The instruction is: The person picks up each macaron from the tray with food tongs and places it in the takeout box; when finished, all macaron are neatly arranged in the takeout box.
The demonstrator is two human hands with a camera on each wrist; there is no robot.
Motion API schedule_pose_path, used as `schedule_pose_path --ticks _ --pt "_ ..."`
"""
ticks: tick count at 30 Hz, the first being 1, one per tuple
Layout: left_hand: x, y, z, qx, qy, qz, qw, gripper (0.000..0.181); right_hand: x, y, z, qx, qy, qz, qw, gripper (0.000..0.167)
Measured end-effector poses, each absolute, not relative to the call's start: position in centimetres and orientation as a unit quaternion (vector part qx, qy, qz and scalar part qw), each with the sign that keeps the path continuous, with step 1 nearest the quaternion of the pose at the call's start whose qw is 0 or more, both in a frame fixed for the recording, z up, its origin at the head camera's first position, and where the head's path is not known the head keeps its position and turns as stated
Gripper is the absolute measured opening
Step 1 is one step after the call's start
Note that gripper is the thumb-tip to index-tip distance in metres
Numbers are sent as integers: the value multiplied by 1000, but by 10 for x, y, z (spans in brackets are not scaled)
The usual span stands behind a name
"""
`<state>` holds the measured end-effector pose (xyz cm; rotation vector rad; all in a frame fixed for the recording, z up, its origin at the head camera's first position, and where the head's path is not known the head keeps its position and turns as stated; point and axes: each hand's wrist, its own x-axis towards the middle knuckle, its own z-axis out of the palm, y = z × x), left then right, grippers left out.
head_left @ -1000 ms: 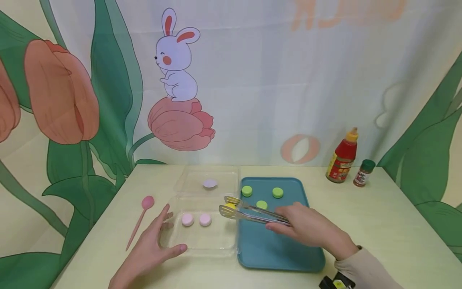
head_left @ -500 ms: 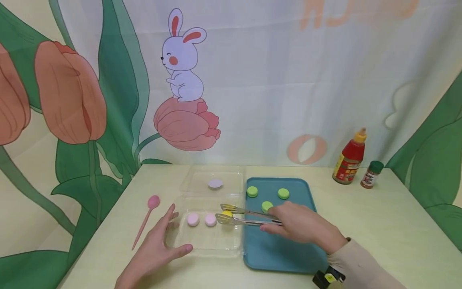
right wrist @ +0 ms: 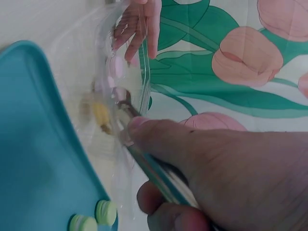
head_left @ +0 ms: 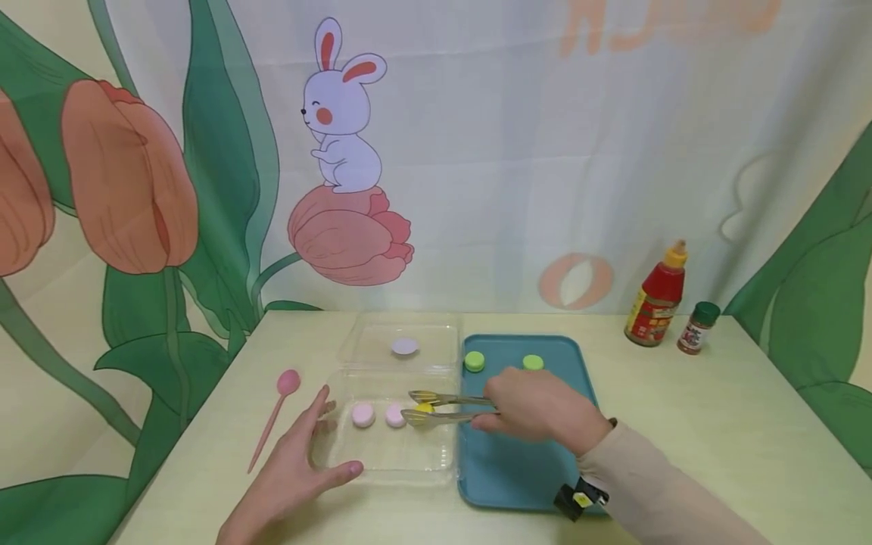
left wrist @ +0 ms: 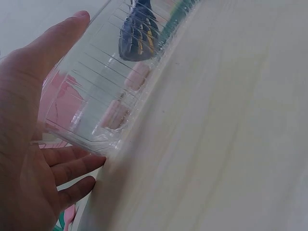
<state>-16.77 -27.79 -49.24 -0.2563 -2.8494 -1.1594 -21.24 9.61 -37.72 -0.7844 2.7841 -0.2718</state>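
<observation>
My right hand [head_left: 534, 405] grips metal tongs [head_left: 453, 417] that reach left into the base of a clear plastic box [head_left: 388, 463]. Between the tong tips is a yellow macaron [head_left: 425, 408], low in the box; whether it touches the bottom I cannot tell. To its left sit two pink macarons [head_left: 363, 415]. My left hand [head_left: 293, 462] is spread along the box's left side, thumb at the front and fingertips at the corner, as the left wrist view shows. Green macarons [head_left: 474, 362] lie on the blue tray [head_left: 504, 481], partly hidden by my right hand.
The box's lid [head_left: 350, 344] lies folded back, with a pale oval [head_left: 405, 346] on it. A pink spoon [head_left: 279, 405] is left of my left hand. A red sauce bottle [head_left: 657, 303] and a small green-capped jar [head_left: 698, 328] stand at the back right.
My right hand has moved left over the tray, bringing the tongs and yellow macaron from the box's right edge down beside the pink ones. My left hand stays at the box.
</observation>
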Motion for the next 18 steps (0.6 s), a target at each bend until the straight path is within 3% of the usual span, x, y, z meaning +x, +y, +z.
schedule_pose_path --ticks 11,18 --pt "-167 -275 -495 -90 -921 -377 35 132 -208 82 -367 -225 958 -92 150 56" --pt "-167 -277 -493 -88 -923 -374 37 132 -208 78 -361 -222 959 -93 151 54"
